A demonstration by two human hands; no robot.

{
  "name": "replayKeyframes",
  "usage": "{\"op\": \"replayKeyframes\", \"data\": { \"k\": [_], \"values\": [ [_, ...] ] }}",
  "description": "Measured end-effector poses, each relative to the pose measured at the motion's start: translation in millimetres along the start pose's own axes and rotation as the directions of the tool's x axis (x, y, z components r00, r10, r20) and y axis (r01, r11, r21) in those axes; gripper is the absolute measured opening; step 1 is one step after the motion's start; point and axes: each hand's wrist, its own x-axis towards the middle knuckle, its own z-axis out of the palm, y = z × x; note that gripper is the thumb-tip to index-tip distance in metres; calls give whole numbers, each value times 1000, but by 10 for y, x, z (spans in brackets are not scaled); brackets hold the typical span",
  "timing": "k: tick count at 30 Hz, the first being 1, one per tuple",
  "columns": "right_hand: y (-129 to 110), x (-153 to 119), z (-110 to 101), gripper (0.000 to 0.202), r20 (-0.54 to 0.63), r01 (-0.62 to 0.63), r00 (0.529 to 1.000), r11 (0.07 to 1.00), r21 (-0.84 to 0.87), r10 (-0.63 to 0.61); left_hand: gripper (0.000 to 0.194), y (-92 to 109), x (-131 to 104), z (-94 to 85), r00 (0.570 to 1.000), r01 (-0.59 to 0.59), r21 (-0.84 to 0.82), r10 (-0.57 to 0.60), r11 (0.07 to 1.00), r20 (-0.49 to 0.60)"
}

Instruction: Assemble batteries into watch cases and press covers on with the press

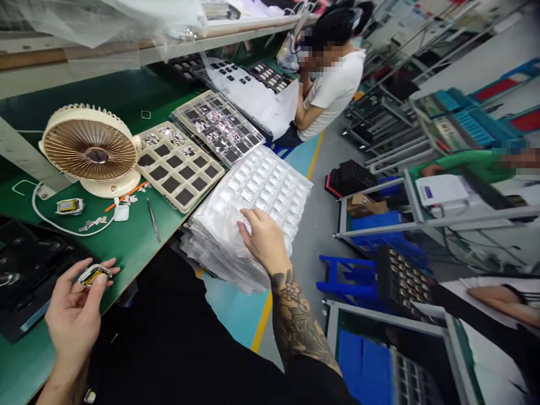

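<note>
My left hand (78,309) holds a small metal-framed device (95,274) between thumb and fingers, its yellow and black inside facing up. On the right, my right hand (262,233) is over the near part of a stack of clear plastic trays (230,225), fingers apart and nothing in them. Rows of small white parts (265,180) show in the top tray. Whether the fingertips touch the plastic is hard to tell. Tweezers (153,220) lie on the green bench (135,247), and a second small device (70,207) rests left of them.
A cream fan (90,152) stands at the back left, beside a beige compartment tray (185,194) and a clear tray of small parts (219,129). Black equipment (25,270) is at far left. Another person (333,84) sits farther along the bench. A shelf (169,48) runs above.
</note>
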Motion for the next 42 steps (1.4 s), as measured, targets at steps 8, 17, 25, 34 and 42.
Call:
{"op": "replayKeyframes", "data": {
  "k": [8,17,25,34,42],
  "values": [
    [497,-63,9,34,369,-164,914,986,-42,168,26,-15,41,-33,951,-226,298,276,927,-139],
    [324,151,-170,35,-75,70,996,962,264,-51,54,-104,18,-202,984,109,-41,-113,993,-140],
    [-1974,232,646,23,-215,297,920,224,928,-329,53,66,36,-249,960,154,-295,-214,943,-183],
    [-2866,76,1062,38,-181,331,628,50,942,-757,57,33,-204,-410,918,58,-341,-184,938,-350],
    [-2925,304,1091,39,-263,470,622,83,879,-737,69,38,-263,-459,944,130,-506,-262,853,-200]
  ]
}}
